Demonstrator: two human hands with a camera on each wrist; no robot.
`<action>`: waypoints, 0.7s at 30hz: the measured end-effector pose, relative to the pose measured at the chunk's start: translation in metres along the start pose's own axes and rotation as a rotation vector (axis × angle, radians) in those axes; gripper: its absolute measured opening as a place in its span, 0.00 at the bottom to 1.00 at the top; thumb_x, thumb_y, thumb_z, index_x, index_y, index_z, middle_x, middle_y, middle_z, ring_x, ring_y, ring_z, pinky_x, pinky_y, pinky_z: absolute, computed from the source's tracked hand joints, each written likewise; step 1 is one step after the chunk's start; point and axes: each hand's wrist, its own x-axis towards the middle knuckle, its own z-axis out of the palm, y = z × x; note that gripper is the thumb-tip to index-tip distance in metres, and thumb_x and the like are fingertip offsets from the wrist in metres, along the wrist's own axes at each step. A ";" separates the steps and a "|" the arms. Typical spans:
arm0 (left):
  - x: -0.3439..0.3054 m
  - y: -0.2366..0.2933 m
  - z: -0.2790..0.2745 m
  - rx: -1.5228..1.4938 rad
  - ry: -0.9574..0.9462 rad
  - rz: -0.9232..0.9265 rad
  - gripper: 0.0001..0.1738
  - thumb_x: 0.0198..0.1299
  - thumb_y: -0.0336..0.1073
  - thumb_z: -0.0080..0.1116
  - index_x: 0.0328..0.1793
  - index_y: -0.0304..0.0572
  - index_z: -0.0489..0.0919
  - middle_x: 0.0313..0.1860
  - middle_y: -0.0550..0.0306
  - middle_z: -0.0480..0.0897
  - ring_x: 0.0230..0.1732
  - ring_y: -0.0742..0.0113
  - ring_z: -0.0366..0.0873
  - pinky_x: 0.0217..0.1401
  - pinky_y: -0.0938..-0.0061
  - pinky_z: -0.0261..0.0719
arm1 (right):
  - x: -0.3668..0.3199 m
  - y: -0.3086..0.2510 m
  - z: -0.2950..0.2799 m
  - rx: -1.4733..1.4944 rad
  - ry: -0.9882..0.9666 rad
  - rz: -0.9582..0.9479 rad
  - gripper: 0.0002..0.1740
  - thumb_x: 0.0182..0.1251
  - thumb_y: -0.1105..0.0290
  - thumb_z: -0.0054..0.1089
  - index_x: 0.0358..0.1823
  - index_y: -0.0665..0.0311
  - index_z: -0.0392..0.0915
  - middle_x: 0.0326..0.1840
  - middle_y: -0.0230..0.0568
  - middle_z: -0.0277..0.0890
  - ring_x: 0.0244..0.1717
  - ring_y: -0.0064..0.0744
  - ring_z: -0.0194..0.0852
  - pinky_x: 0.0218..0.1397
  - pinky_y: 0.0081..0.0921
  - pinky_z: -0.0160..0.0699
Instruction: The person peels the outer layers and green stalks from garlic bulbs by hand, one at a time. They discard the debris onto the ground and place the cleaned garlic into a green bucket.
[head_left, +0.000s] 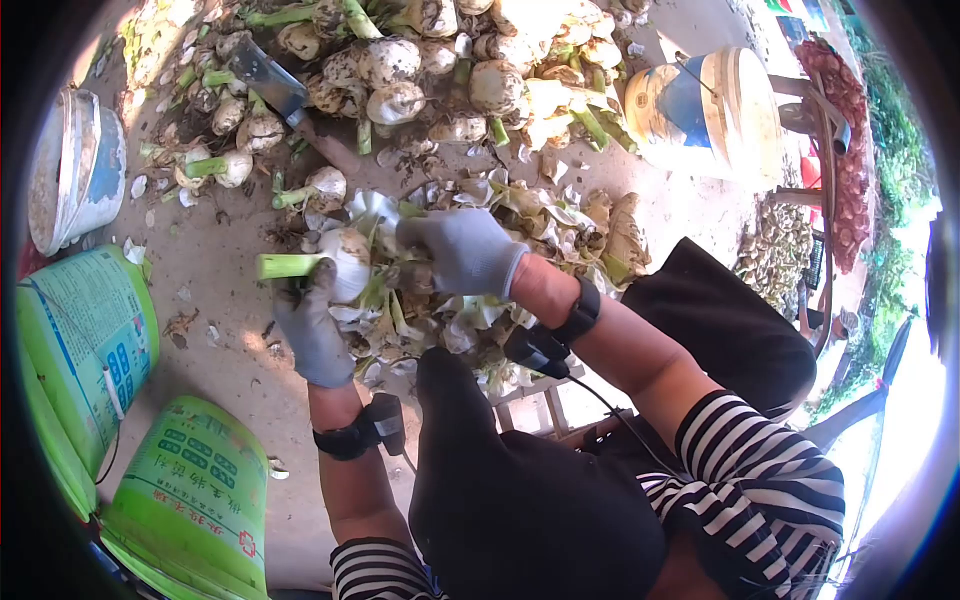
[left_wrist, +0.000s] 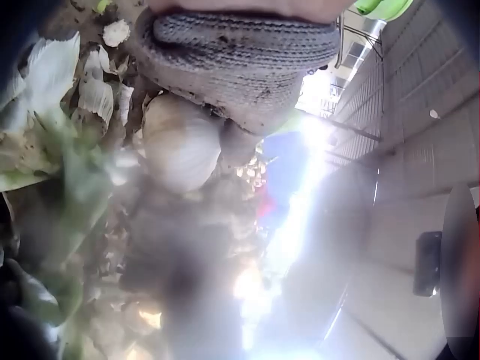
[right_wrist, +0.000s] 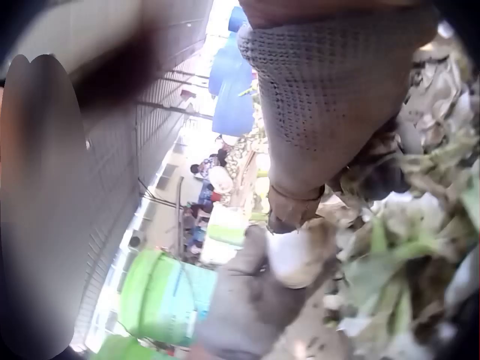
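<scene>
A white garlic bulb (head_left: 346,264) with a short, cut green stem (head_left: 288,266) is held in my gloved left hand (head_left: 315,330). The left fingers and thumb curl round the stem end. My gloved right hand (head_left: 465,250) is beside it, fingers curled. In the right wrist view its fingertips (right_wrist: 289,217) pinch at the outer skin on the bulb's (right_wrist: 296,259) edge. The left wrist view shows the pale, rounded bulb (left_wrist: 180,142) below the glove. A heap of peeled garlic skins and leaves (head_left: 470,320) spreads beneath both hands.
Many untrimmed garlic bulbs (head_left: 390,65) are piled ahead. A cleaver (head_left: 270,85) lies on the pile's left part. White buckets stand at left (head_left: 95,170) and right (head_left: 705,115). Two green printed containers (head_left: 190,490) sit near my left arm.
</scene>
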 end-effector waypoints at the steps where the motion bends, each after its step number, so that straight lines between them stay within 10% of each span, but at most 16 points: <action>1: -0.004 0.000 0.004 -0.002 0.003 -0.004 0.17 0.57 0.30 0.54 0.52 0.34 0.69 0.47 0.54 0.75 0.45 0.67 0.75 0.50 0.73 0.73 | 0.004 -0.010 -0.001 0.035 0.015 -0.044 0.11 0.54 0.59 0.60 0.33 0.57 0.78 0.26 0.43 0.76 0.29 0.44 0.76 0.33 0.33 0.73; 7: -0.015 0.007 0.000 -0.069 -0.101 -0.067 0.18 0.51 0.28 0.55 0.49 0.34 0.71 0.41 0.58 0.76 0.38 0.72 0.73 0.48 0.75 0.74 | 0.015 -0.007 -0.009 0.064 -0.062 -0.105 0.09 0.55 0.63 0.58 0.28 0.60 0.79 0.18 0.38 0.76 0.22 0.37 0.76 0.27 0.29 0.71; 11: -0.014 0.004 -0.005 -0.480 -0.177 -0.183 0.17 0.61 0.35 0.50 0.54 0.34 0.68 0.51 0.50 0.74 0.52 0.61 0.73 0.58 0.66 0.70 | 0.003 0.005 -0.014 0.808 -0.293 0.006 0.16 0.57 0.59 0.60 0.31 0.68 0.78 0.19 0.31 0.74 0.23 0.14 0.67 0.26 0.17 0.67; 17: 0.001 -0.007 -0.014 -0.882 -0.112 -0.273 0.21 0.65 0.40 0.43 0.58 0.32 0.68 0.56 0.44 0.72 0.56 0.55 0.71 0.62 0.60 0.66 | -0.016 0.040 -0.002 1.290 -0.019 -0.482 0.20 0.58 0.61 0.60 0.42 0.73 0.75 0.35 0.37 0.78 0.29 0.19 0.73 0.32 0.19 0.72; 18: 0.005 -0.009 -0.030 -0.801 -0.094 -0.222 0.21 0.66 0.41 0.41 0.57 0.32 0.68 0.56 0.44 0.72 0.57 0.54 0.70 0.62 0.59 0.66 | -0.023 0.048 -0.013 1.426 -0.327 -0.040 0.24 0.59 0.60 0.58 0.49 0.73 0.72 0.41 0.41 0.77 0.32 0.26 0.76 0.36 0.22 0.74; 21: -0.002 0.004 -0.020 -0.723 -0.130 -0.182 0.20 0.66 0.38 0.40 0.58 0.31 0.67 0.57 0.45 0.71 0.58 0.56 0.70 0.61 0.60 0.67 | -0.001 0.036 -0.008 0.595 -0.158 -0.119 0.24 0.60 0.60 0.55 0.49 0.74 0.72 0.37 0.45 0.78 0.33 0.33 0.77 0.39 0.26 0.75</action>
